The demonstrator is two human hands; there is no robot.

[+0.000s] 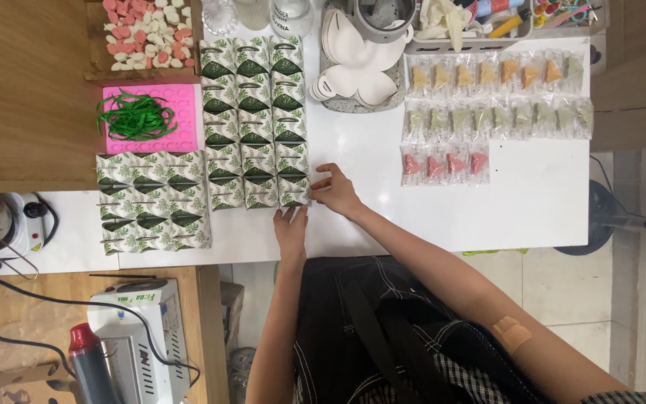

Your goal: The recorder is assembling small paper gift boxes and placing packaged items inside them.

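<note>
Small green-and-white leaf-patterned boxes (257,120) lie in three neat columns on the white table (532,194). My left hand (291,230) rests flat just below the nearest box of the right column (293,191), fingertips touching its lower edge. My right hand (335,190) pinches that same box's right edge with thumb and fingers. A second block of the same patterned boxes (152,200) lies to the left.
Rows of clear packets hold orange, green and red sweets (487,112) at the right. A grey tray of white paper shapes (357,75), a pink mould with green ribbon (143,118), a box of pink and white candies (147,34), a small stove (5,224) and a sealing machine (140,337) surround them.
</note>
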